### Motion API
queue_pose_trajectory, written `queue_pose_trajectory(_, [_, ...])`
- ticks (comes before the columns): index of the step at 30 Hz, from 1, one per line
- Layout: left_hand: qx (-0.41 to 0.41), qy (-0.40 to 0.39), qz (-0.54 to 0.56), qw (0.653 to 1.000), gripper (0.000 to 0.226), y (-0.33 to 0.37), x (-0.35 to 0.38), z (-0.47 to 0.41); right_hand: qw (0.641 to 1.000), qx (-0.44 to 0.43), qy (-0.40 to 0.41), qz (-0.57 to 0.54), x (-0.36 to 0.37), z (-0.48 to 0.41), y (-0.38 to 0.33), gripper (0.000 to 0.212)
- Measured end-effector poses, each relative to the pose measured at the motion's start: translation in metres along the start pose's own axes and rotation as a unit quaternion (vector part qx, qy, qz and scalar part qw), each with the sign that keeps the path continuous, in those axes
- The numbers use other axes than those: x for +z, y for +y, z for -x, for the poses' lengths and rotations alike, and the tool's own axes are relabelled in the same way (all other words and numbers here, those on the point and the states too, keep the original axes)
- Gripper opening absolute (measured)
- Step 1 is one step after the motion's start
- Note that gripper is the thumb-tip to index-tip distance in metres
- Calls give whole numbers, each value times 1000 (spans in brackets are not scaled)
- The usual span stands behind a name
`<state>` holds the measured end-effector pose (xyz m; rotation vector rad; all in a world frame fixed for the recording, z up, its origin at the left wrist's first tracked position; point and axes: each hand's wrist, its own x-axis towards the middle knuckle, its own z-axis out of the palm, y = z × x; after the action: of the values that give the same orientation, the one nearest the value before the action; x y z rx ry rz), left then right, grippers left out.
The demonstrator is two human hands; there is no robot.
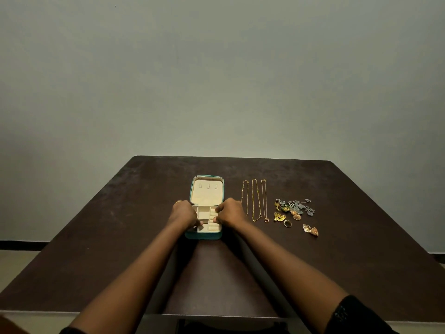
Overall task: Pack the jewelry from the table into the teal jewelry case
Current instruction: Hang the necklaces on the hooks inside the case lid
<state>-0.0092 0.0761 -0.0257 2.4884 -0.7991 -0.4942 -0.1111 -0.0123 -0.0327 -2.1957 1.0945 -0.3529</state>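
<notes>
Head view, nearest first: what is hidden?
Side compartments of the teal jewelry case (204, 235), set mid-table (115, 237), are covered by the left hand (184, 213) and right hand (230, 212), fingers curled over its rims.
And alongside?
To its right a ring (287, 223), heaped earrings (294, 207) and three gold chains (255, 200) are laid. The cream-lined lid is folded back open.

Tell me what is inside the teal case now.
Cream compartments and ring rolls show in the open case, with nothing visible in them. The left hand and right hand grip its sides and cover the outer compartments.
</notes>
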Motion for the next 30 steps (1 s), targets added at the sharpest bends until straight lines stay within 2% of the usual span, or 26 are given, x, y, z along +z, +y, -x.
queue_pose_trajectory(7, [22,2,-20,1000,37,-4,2,-10,1000,-5,-4,-1,-1,-3,2,42])
queue_pose_trajectory(15, [28,36,-30,999,48,2,5,-9,999,-31,-3,5,-3,-5,7,43])
queue_pose_trajectory(19, [80,81,-31,993,44,24,7,-7,998,-60,29,-13,-18,-9,13,37])
queue_pose_trajectory(21, [108,86,-1,991,33,40,12,-8,997,-63,51,-17,-31,-14,19,33])
queue_pose_trajectory(23, [126,83,28,988,24,57,21,-10,996,-51,72,-18,-45,-22,28,32])
queue_pose_trajectory(30, [231,58,-11,971,28,109,49,-36,988,39,151,-20,-88,-64,75,12])
